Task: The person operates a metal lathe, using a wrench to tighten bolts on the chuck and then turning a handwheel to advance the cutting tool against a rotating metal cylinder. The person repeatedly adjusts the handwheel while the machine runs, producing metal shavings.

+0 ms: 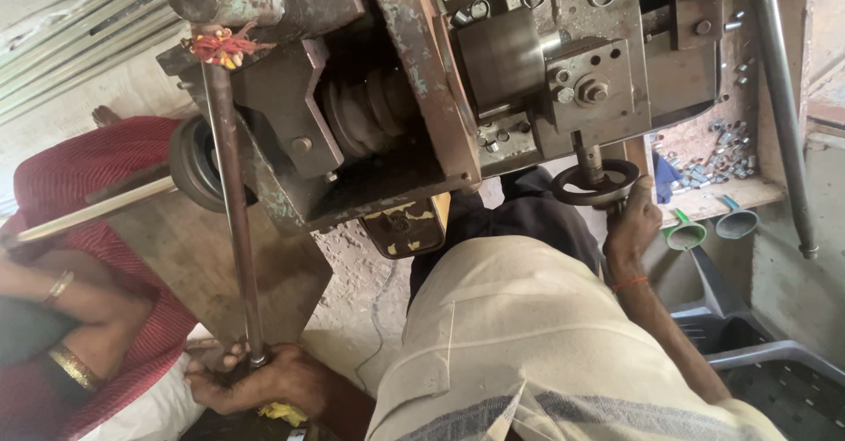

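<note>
Two bare hands are on the controls of a worn grey-green metal machine point(422, 98) seen from above. The left hand point(264, 384) is closed around the lower end of a long rusty brown steel lever rod point(233, 212), which runs up to the machine's top left corner, where a tuft of red and yellow thread point(220, 47) is tied to it. The right hand point(632, 223) grips the rim of a small dark round handwheel point(595, 183) on a short shaft under the machine's bolted block; a thin red string circles that wrist. Between the arms lies the person's cream shirt point(528, 344) with grey stripes. A stepped dark pulley point(365, 111) sits inside the machine frame. Right of the handwheel, a wooden tray point(713, 199) holds loose small metal nuts point(717, 155), with two green funnels point(709, 228) just below it. At far left, another person in red cloth point(88, 177) wears gold bangles.
</note>
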